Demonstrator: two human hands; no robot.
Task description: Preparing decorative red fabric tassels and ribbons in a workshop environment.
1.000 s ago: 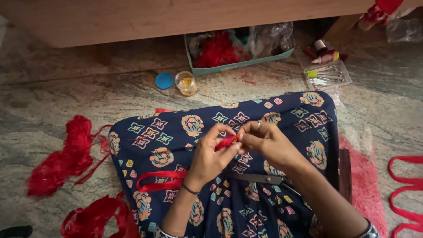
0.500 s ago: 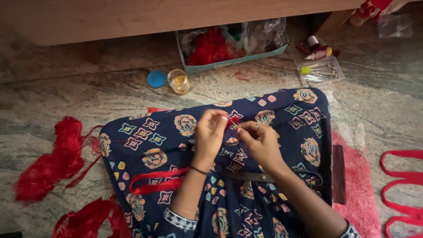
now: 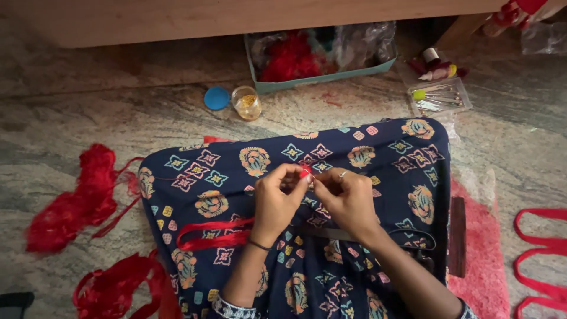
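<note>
Both sets of fingertips pinch a small red piece (image 3: 305, 172) between them, left hand (image 3: 276, 201) and right hand (image 3: 348, 198) closed narrowly on it above the patterned blue cloth (image 3: 390, 159) over the lap. It is too small to tell its long axis or heading. Red ribbon (image 3: 209, 233) lies loose on the cloth, and red tufts (image 3: 74, 201) wait on the floor, so plenty looks undone.

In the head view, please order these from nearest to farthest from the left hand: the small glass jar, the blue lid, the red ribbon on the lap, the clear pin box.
From the left hand:
1. Red ribbon, on the lap just below-left of it.
2. Glass jar, on the floor ahead.
3. Blue lid, left beside the jar, slightly farther.
4. Pin box, far ahead to the right.
</note>
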